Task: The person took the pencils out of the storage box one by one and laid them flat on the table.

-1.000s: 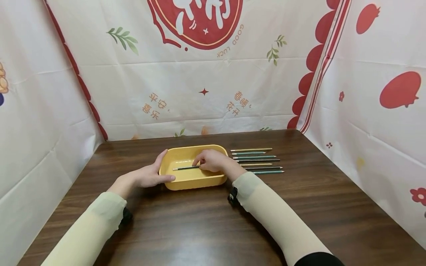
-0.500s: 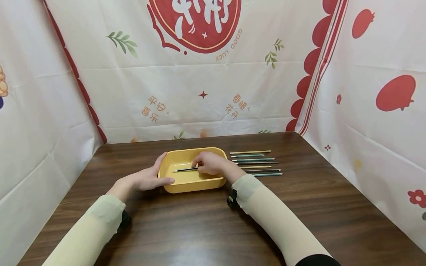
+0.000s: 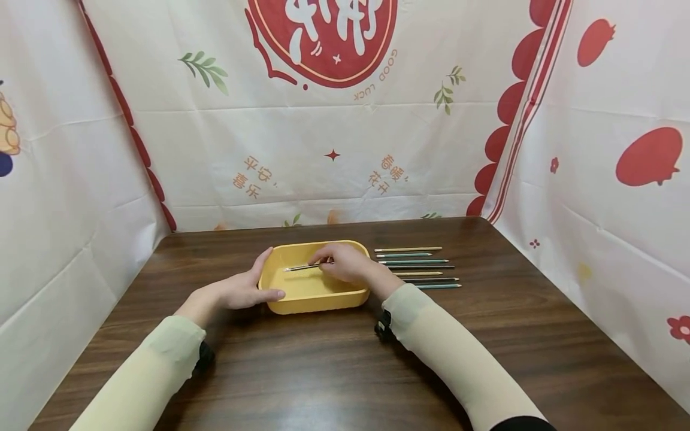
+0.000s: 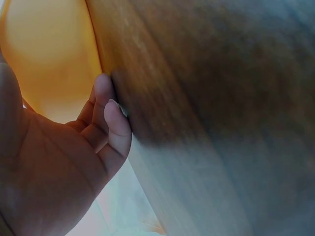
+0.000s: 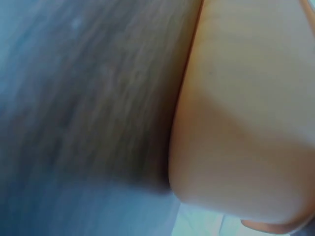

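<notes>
A yellow rectangular tub (image 3: pixel 315 304) stands on the table. My left hand (image 3: pixel 237 290) grips its left end, with the thumb at the front rim and the fingers against the outside wall. In the left wrist view the fingers (image 4: pixel 118 123) bend against the tub's underside edge. Reaching over the right side, my right hand (image 3: pixel 347 263) pinches a dark pencil (image 3: pixel 302 267) inside the tub, its pale end pointing left. The right wrist view shows the tub's outer wall (image 5: pixel 236 147); the pencil and fingertips are hidden there.
To the right of the tub, several pencils lie in a row, among them a yellow one (image 3: pixel 408 249), a teal one (image 3: pixel 439 286) and a black one (image 3: pixel 431 279). The right forearm partly covers their left ends. Printed cloth (image 3: pixel 323 131) hangs behind the wooden table (image 3: pixel 302 371).
The dark pencil in my right hand has come up slightly and shifted a little towards the tub's back. My left hand keeps its place on the tub.
</notes>
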The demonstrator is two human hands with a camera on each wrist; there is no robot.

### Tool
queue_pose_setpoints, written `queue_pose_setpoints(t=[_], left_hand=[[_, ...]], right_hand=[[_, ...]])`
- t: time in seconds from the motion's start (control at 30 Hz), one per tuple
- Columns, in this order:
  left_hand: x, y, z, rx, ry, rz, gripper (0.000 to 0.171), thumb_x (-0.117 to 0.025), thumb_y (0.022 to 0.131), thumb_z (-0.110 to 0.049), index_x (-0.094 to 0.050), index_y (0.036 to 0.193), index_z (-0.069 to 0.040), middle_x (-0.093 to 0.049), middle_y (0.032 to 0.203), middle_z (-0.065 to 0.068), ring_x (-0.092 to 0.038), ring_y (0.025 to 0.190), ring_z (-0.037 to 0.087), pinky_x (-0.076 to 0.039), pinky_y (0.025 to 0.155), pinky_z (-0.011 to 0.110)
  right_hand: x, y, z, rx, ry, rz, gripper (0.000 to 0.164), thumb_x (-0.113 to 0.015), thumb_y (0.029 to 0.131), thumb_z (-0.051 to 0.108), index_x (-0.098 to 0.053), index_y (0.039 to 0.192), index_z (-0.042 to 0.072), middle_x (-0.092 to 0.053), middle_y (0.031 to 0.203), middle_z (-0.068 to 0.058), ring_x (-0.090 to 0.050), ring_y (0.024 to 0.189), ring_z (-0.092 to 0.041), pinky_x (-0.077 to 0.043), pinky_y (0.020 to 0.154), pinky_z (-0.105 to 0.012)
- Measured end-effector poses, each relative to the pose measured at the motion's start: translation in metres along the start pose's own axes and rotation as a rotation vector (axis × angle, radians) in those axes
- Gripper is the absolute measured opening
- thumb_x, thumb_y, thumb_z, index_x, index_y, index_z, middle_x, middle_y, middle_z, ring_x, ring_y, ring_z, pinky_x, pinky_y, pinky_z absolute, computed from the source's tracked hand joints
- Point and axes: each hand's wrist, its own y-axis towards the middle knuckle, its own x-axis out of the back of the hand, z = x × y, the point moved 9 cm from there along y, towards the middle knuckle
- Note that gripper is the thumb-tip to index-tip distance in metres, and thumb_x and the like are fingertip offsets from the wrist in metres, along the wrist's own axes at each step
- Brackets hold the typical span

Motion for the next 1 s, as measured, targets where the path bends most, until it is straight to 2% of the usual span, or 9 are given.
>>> queue_pose_setpoints(t=[0.2,0.47,0.8,1.0], left_hand=[[-0.002,0.001,0.000,0.006,-0.005,0.004,0.128,-0.070,0.099,-0.069,0.020,0.174,-0.016,-0.033,0.171,0.039,-0.051,0.150,0.047,-0.037,0.125,0.065],[0.001,0.000,0.001,0.009,-0.009,0.001,0.128,-0.070,0.100,-0.068,0.021,0.173,-0.014,-0.027,0.174,0.038,-0.046,0.153,0.048,-0.034,0.127,0.067],[0.001,0.002,0.001,0.010,-0.009,-0.003,0.127,-0.070,0.100,-0.067,0.021,0.174,-0.016,-0.027,0.174,0.037,-0.046,0.154,0.047,-0.033,0.128,0.066],[0.000,0.001,0.002,0.012,-0.003,-0.006,0.128,-0.069,0.100,-0.068,0.020,0.173,-0.014,-0.027,0.174,0.037,-0.046,0.153,0.047,-0.034,0.127,0.066]], right_hand=[[0.017,-0.010,0.001,-0.007,-0.002,-0.081,0.026,-0.068,0.106,0.011,-0.083,0.125,0.019,-0.075,0.116,-0.003,-0.061,0.095,-0.016,-0.052,0.086,-0.032],[0.053,-0.032,0.005,0.011,0.020,-0.170,0.026,-0.069,0.104,0.010,-0.085,0.121,0.021,-0.074,0.117,-0.001,-0.062,0.098,-0.018,-0.051,0.087,-0.036],[0.077,-0.081,-0.008,-0.004,-0.016,-0.215,0.023,-0.072,0.101,0.008,-0.086,0.116,0.020,-0.074,0.105,0.002,-0.059,0.098,-0.019,-0.049,0.084,-0.038],[0.083,-0.115,-0.029,-0.046,0.004,-0.222,0.022,-0.076,0.100,0.008,-0.085,0.116,0.020,-0.074,0.106,0.003,-0.062,0.099,-0.019,-0.051,0.085,-0.038]])
